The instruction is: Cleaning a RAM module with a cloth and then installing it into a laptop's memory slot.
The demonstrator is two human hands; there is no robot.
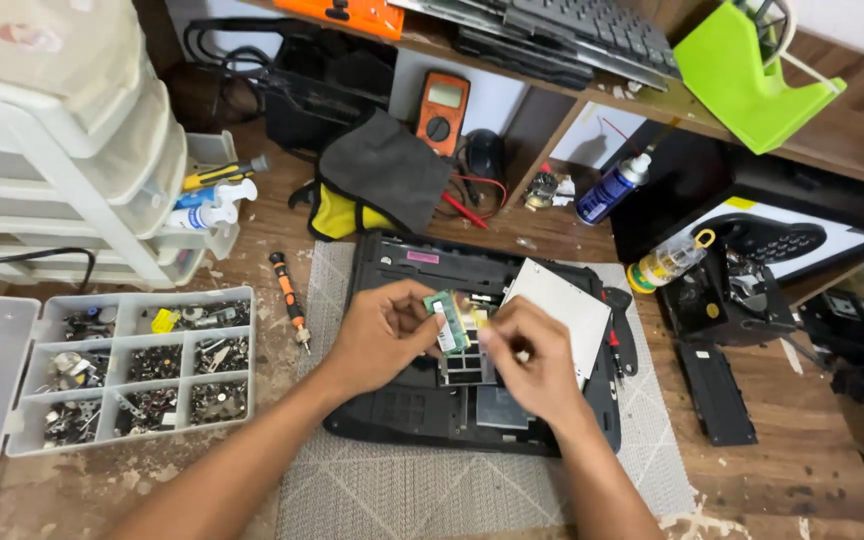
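A black laptop base (407,415) lies upside down on a grey mat (382,490), with its memory bay open near the middle. My left hand (382,335) pinches a small green memory module (446,318) by its left edge, just above the bay. My right hand (534,358) is closed on the module's right side, fingertips touching it. A silver drive caddy (564,300) rests on the base to the right of both hands.
A compartment box of screws (142,365) sits at left, with an orange screwdriver (289,296) beside it. White plastic drawers (82,180) stand far left. An orange multimeter (441,110), a spray can (612,188), a yellow-capped bottle (667,262) and black laptop parts (717,395) lie around.
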